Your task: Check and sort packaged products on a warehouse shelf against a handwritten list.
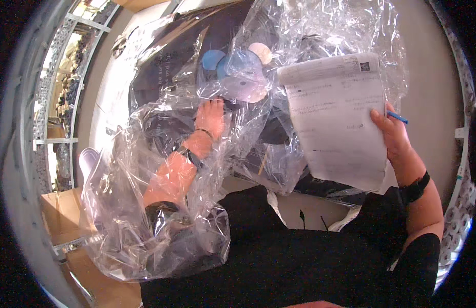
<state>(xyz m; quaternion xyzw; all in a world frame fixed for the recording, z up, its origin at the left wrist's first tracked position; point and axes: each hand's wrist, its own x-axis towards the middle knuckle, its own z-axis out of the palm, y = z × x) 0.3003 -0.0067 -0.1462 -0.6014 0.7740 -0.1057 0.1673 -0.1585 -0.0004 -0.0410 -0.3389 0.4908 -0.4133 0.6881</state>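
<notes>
My left hand (210, 120) lies with its fingers stretched out, at the dark packed goods (168, 77) in the middle. Clear plastic film (140, 231) lies loosely over and around my left forearm. Just beyond the fingertips, blue, pale pink and cream round shapes (240, 64) show on or through the film. At the right, my right hand (394, 133) grips the edge of a white printed sheet (335, 138), thumb on top. A blue pen (398, 117) sticks out between the fingers of that hand. The sheet covers part of the wrapped goods.
Crumpled clear film (345, 25) is heaped at the far right of the table. Metal shelving (55, 141) with stored goods runs along the left. Cardboard boxes (63, 210) stand at the lower left. More rolls or tubes (456, 226) line the right edge.
</notes>
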